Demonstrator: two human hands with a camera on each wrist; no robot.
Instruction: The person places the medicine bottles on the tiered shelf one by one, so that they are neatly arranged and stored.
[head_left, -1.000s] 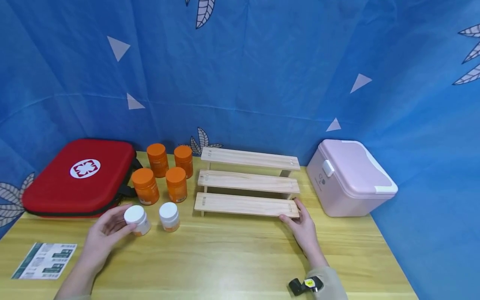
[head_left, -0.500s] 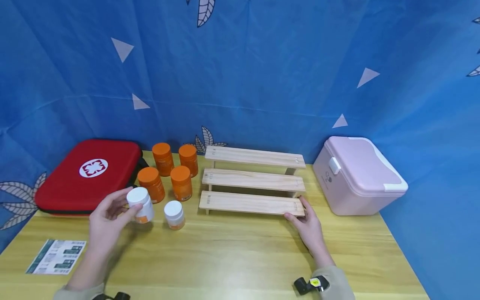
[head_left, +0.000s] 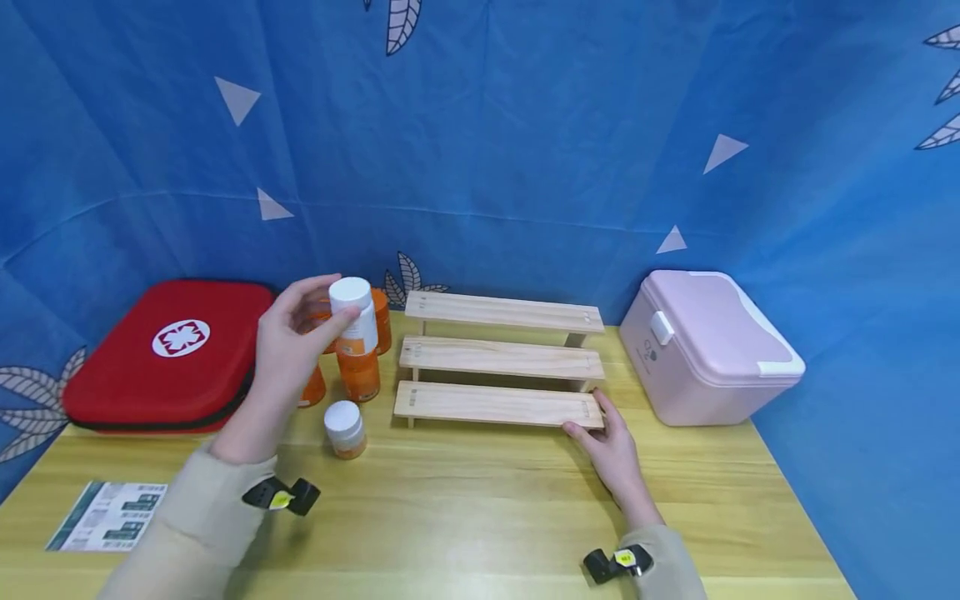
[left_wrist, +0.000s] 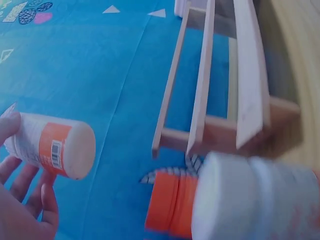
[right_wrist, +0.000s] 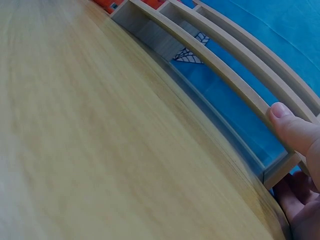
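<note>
My left hand (head_left: 293,342) holds a white bottle (head_left: 356,317) with an orange label between thumb and fingers, raised in front of the orange jars (head_left: 358,375). The left wrist view shows this bottle (left_wrist: 55,145) lying sideways in the picture, pinched by the hand (left_wrist: 25,195). At the right end of a three-step wooden rack (head_left: 495,405), my right hand (head_left: 617,454) grips the lowest step, its thumb (right_wrist: 290,125) on the front edge in the right wrist view. A second white bottle (head_left: 345,429) stands on the table, left of the rack.
On the left lies a red case (head_left: 172,358) with a white emblem, and a printed card (head_left: 107,517) is in front of it. A pink box (head_left: 708,346) stands right of the rack. Blue cloth (head_left: 480,125) hangs behind the table (head_left: 480,517).
My left hand has lifted the white bottle off the table and carried it up and to the right, over the orange jars. The right hand keeps its grip on the rack.
</note>
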